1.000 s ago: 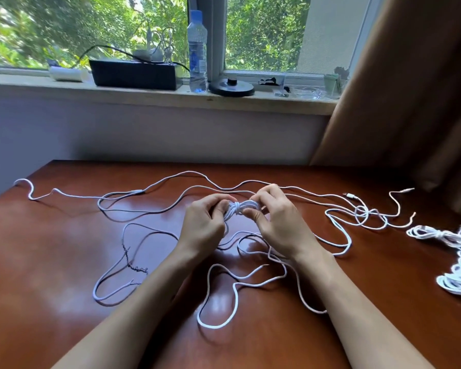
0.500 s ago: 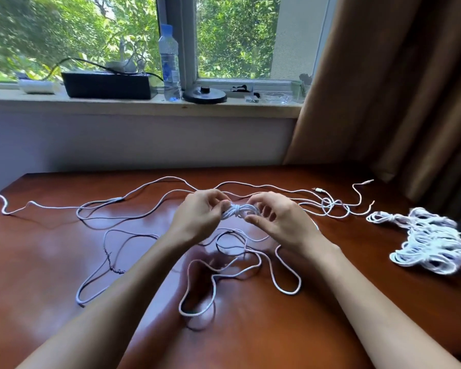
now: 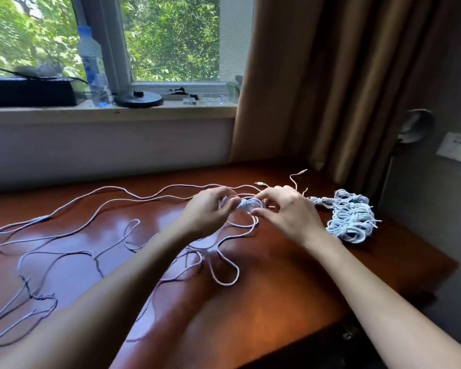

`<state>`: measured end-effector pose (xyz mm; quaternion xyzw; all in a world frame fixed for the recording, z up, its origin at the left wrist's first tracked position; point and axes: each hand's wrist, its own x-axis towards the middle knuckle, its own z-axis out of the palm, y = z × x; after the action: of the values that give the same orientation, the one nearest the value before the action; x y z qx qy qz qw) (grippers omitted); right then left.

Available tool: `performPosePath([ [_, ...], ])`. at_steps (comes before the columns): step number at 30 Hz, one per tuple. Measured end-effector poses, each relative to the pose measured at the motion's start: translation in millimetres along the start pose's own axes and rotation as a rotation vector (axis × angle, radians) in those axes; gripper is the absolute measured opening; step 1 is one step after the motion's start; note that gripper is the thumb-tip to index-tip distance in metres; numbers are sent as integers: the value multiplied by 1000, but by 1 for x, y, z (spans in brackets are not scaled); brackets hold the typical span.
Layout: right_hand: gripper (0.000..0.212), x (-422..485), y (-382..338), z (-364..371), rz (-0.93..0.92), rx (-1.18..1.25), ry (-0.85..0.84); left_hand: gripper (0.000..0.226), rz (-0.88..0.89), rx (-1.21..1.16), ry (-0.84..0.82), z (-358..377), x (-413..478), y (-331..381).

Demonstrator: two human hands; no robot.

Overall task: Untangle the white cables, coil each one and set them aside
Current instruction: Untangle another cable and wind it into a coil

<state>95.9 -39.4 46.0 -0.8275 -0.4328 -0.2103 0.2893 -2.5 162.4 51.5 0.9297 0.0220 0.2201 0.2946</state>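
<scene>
Closed on the left end of a small coil [image 3: 250, 204] of white cable, pinching it with thumb and fingertips: the left grip [image 3: 210, 209]. Closed on the right end, fingers curled round the loops: the right grip [image 3: 288, 213]. Coil held just above the tabletop [image 3: 290, 294], toward its far side, long axis lying left to right between the two grips, wrapped waist nearer the left one. From under the coil, loose cables [image 3: 112, 201] trailing away to the left across the wood in long slack runs, mostly left to right, with loops near the forearms and a kinked stretch near the left edge. Beyond the right grip, two plug ends [image 3: 302, 171] on the wood, tips pointing right and away. Just right of the right grip, resting on the wood, a pile of coiled cables [image 3: 353, 219], white, bundled one against another, one tail reaching toward that grip. Behind the pile, a brown curtain [image 3: 330, 75] hanging down to the tabletop's far right corner. Along the windowsill [image 3: 171, 111], left to right: a black box [image 3: 27, 93] with a dark lead on top; an upright clear water bottle [image 3: 93, 65] with blue cap and blue label, writing too blurred to read, fill level unclear; a round black base [image 3: 139, 99]; a shallow clear dish [image 3: 210, 99], contents not discernible.
</scene>
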Motion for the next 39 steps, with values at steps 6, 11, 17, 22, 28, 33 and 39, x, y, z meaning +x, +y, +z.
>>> performPosePath([
  [6, 25, -17, 46, -25, 85, -46, 5, 37, 125, -65, -111, 41, 25, 30],
  [11, 27, -24, 77, -41, 120, -103, -20, 27, 135, -12, -159, 72, 44, 42],
  [17, 32, -29, 107, -57, 179, -186, -50, 31, 19, 4, -171, 110, 67, 55],
  [22, 37, -28, 133, -63, 246, -273, -134, 35, -7, 7, -157, 139, 87, 61],
  [28, 32, -24, 154, -66, 303, -306, -193, 39, 95, 135, -133, 161, 106, 71],
  [33, 35, -22, 164, -61, 323, -234, -238, 43, 124, 198, -159, 169, 110, 66],
  [39, 34, -24, 163, -62, 359, -192, -254, 58, 106, 114, -232, 170, 105, 59],
])
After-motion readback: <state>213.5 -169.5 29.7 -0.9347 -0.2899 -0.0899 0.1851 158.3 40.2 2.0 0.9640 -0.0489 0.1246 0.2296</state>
